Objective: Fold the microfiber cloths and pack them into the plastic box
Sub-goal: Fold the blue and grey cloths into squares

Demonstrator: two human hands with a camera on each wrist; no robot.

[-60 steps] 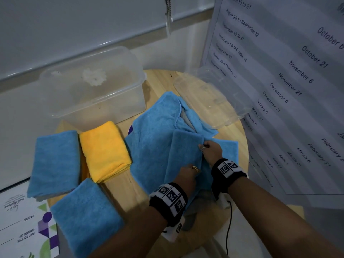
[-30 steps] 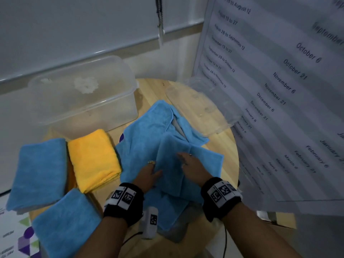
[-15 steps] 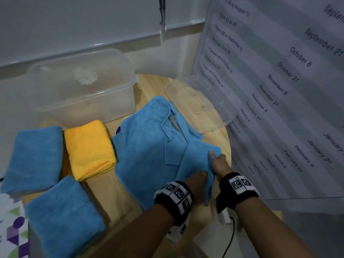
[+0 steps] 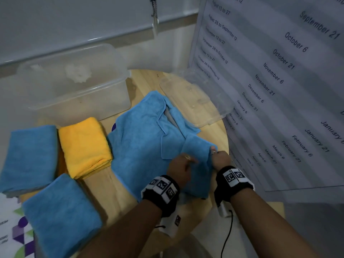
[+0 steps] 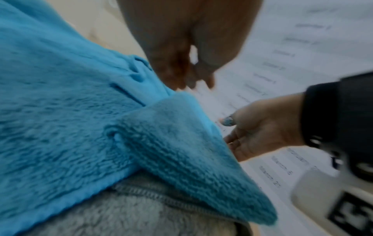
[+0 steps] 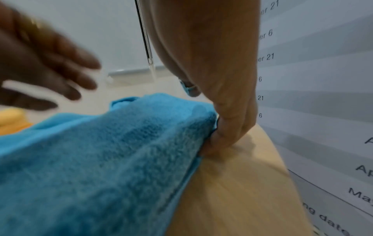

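Observation:
A blue microfiber cloth (image 4: 141, 144) lies unfolded and rumpled in the middle of the round wooden table (image 4: 111, 187), with a grey cloth (image 5: 141, 215) showing under it. My right hand (image 4: 214, 152) pinches the blue cloth's right corner (image 6: 201, 121) near the table's right edge. My left hand (image 4: 186, 162) hovers just to its left over the cloth, fingers loosely spread (image 6: 60, 71) and holding nothing. The clear plastic box (image 4: 83, 108) stands open at the back left.
The box's clear lid (image 4: 189, 101) lies at the back right. A folded yellow cloth (image 4: 84, 146) and two folded blue cloths (image 4: 29, 157) (image 4: 61, 215) sit on the left. A printed date chart (image 4: 279, 90) stands close along the right.
Both hands have moved from the middle of the blue cloth to its near right corner. The right hand now pinches that corner, and the left hand has lifted off the cloth.

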